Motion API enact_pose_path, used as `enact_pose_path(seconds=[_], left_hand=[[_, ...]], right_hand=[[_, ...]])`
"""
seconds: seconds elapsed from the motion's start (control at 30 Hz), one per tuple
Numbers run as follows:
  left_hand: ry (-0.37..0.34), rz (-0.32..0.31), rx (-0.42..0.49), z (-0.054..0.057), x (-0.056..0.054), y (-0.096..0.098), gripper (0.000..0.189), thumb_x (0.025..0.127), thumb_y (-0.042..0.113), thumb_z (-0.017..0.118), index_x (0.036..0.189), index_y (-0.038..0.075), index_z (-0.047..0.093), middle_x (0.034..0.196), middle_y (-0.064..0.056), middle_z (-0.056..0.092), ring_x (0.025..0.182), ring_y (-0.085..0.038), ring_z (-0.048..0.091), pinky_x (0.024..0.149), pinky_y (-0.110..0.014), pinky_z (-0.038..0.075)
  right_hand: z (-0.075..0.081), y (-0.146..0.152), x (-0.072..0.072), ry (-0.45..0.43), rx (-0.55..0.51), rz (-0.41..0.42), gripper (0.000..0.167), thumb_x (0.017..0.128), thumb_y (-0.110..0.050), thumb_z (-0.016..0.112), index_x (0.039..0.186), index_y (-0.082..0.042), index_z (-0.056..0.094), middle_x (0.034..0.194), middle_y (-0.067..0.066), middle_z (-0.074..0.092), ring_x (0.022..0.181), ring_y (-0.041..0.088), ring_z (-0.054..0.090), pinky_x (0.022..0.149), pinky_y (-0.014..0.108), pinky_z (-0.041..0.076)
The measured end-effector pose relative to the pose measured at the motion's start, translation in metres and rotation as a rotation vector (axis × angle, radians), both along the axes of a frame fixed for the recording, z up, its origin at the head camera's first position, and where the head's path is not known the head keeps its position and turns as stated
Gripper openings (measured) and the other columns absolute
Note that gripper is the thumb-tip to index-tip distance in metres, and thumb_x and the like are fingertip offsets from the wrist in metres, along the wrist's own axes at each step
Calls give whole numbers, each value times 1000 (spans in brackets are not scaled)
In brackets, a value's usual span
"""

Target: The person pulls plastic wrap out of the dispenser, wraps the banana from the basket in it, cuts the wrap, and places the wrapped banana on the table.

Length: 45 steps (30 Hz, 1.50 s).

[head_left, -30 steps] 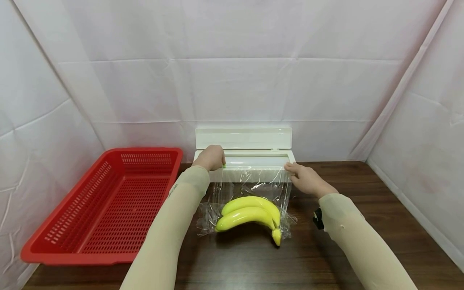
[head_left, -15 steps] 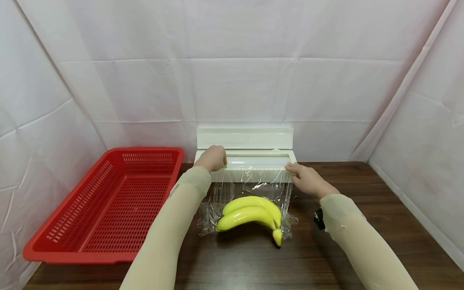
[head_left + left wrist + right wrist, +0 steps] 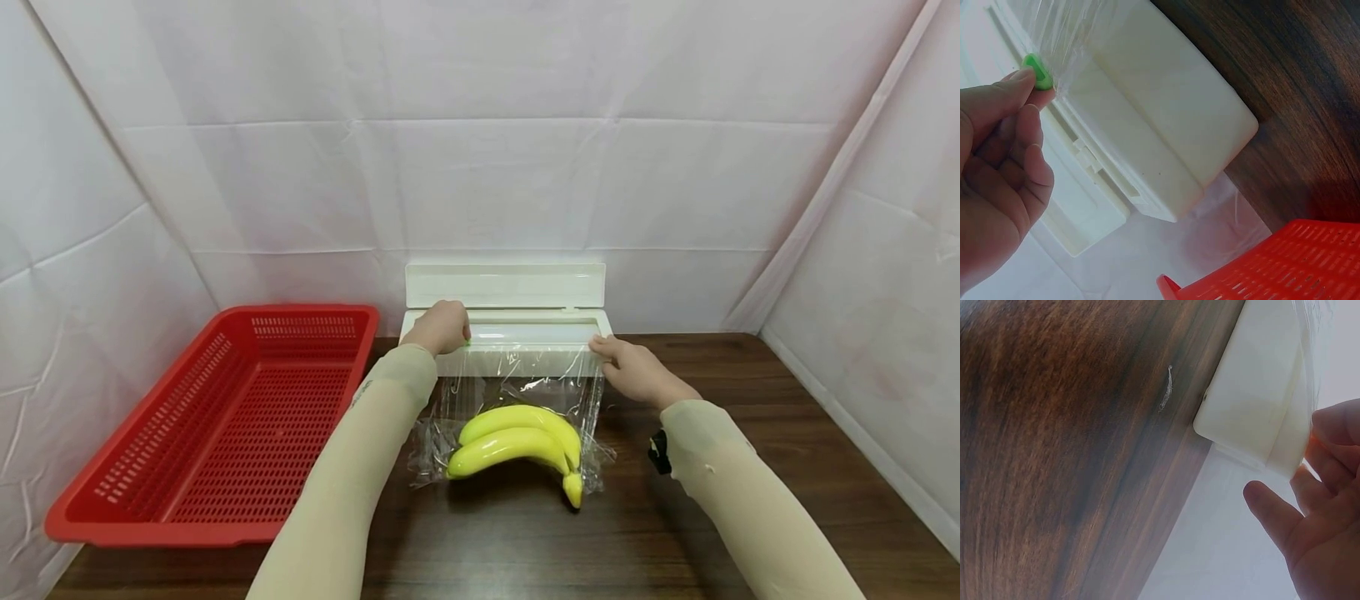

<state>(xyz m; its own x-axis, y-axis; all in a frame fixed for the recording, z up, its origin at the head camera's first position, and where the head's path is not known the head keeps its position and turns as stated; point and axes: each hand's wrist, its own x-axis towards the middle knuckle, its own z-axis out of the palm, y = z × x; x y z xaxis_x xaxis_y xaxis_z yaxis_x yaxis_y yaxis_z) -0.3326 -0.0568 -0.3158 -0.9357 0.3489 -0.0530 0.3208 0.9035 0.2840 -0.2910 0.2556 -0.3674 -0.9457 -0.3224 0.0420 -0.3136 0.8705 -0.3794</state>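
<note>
A white plastic wrap box (image 3: 487, 364) stands by the back cloth, its lid (image 3: 505, 287) raised. At its left part, my left hand (image 3: 440, 326) pinches a small green slide cutter (image 3: 1039, 72) between thumb and finger, right at the film's edge. My right hand (image 3: 637, 371) grips the box's right end; in the right wrist view its thumb lies at the top edge and one finger (image 3: 1272, 509) sticks out apart. Clear plastic wrap (image 3: 480, 396) runs from the box down to the yellow bananas (image 3: 517, 447), crumpled at both sides of them.
A red slotted basket (image 3: 172, 533) stands on the left of the dark wooden table (image 3: 525, 554). White cloth walls (image 3: 487, 183) close off the back and both sides. A small clear scrap (image 3: 1167, 390) lies on the table near the box.
My left hand has shifted very slightly to the right along the box. The right hand, the bananas and the box hold their places.
</note>
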Motion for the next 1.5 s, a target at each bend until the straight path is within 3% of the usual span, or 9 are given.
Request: enact_pose_path(seconds=[0.53, 0.73, 1.13, 1.5], left_hand=[[-16, 15, 5, 2, 0, -1, 19, 90, 5, 57, 96, 9, 74, 111, -5, 68, 102, -22, 61, 89, -43, 50], [-36, 28, 12, 2, -1, 0, 18, 91, 5, 57, 96, 9, 74, 112, -5, 68, 102, -23, 60, 95, -52, 45], [-11, -30, 7, 1, -2, 3, 18, 91, 4, 56, 92, 5, 74, 108, -8, 70, 98, -21, 63, 88, -36, 51], [-9, -38, -1, 2, 0, 5, 21, 91, 1, 53, 93, 5, 74, 109, -8, 70, 100, -22, 63, 89, -35, 51]], right_hand=[[3, -4, 0, 5, 9, 3, 48, 95, -6, 39, 143, -1, 37, 150, 19, 32, 139, 41, 25, 80, 41, 36], [3, -4, 1, 2, 6, -1, 48, 95, -7, 39, 142, -1, 38, 150, 19, 32, 139, 41, 25, 81, 41, 35], [4, -4, 3, 10, 2, 1, 48, 95, -7, 40, 142, -1, 38, 150, 19, 33, 139, 41, 25, 82, 42, 35], [6, -6, 4, -4, 3, 7, 48, 95, -7, 40, 143, -1, 36, 151, 19, 31, 140, 40, 24, 80, 41, 35]])
